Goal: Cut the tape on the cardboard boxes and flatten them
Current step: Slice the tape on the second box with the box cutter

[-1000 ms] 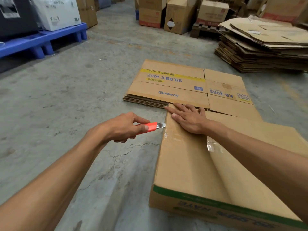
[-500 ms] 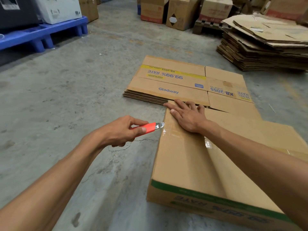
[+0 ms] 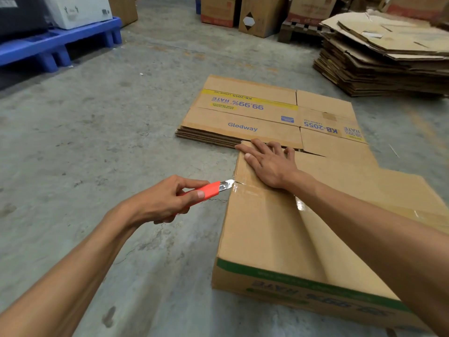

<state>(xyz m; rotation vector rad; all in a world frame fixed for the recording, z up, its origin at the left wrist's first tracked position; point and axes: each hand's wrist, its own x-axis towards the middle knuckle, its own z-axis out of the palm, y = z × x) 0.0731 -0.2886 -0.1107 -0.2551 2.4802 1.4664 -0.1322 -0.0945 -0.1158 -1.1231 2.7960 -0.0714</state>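
Concrete floor point(image 3: 97, 142); orange knife point(image 3: 211, 189) pointing right at box point(image 3: 267, 227) tape seam.

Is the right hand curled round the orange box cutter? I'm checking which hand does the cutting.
No: the left hand grips the orange box cutter, while the right hand presses flat on the brown cardboard box.

Box point(image 3: 279, 229) sits on the floor point(image 3: 97, 132) nearest the camera, right of centre. Right hand point(image 3: 269, 164) lies on its far left corner; left hand point(image 3: 165, 203) is just left of the box, its knife point(image 3: 213, 189) touching the box's left edge at the tape point(image 3: 257, 190). Directly behind, touching the box's far edge, lies the flattened stack point(image 3: 243, 117). Farther back right, a taller pile of flattened cardboard point(image 3: 384, 57); far left, a pallet point(image 3: 56, 42); upright boxes point(image 3: 257, 15) along the back.
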